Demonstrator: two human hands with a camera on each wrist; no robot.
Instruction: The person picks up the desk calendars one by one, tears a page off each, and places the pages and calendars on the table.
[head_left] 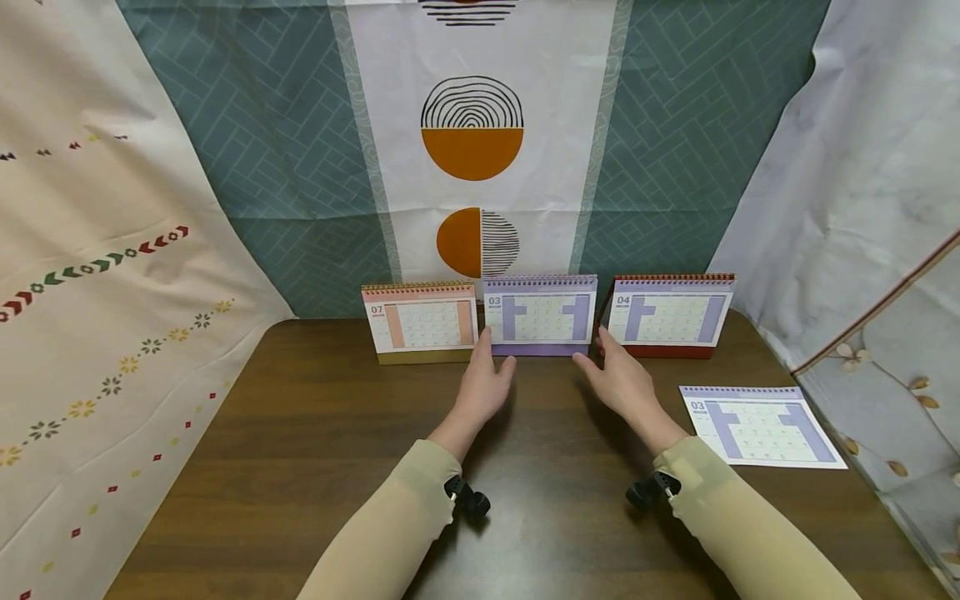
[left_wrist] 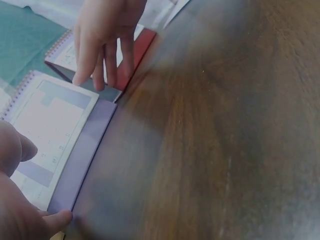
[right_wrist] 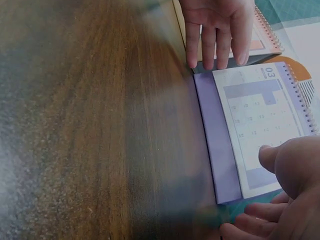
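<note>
Head, purple calendar (head_left: pixel 538 318): stands at the back of the surface (head_left: pixel 300 467), page 03 showing.
Head, gold calendar (head_left: pixel 426 325): just left of the purple calendar, showing 07.
Head, red calendar (head_left: pixel 670 318): just right of the purple calendar, showing 04.
Head, sheet (head_left: pixel 761 427): lies flat, right of and nearer than the purple calendar.
Head, left hand (head_left: pixel 483 385): at the purple calendar's left edge, thumb and straight fingers apart.
Head, right hand (head_left: pixel 626 382): at its right edge, likewise apart.
Left wrist, left hand: thumb before the purple calendar's page; contact cannot be told.
Right wrist, right hand: thumb before that page, fingers beside its right edge; contact unclear.
</note>
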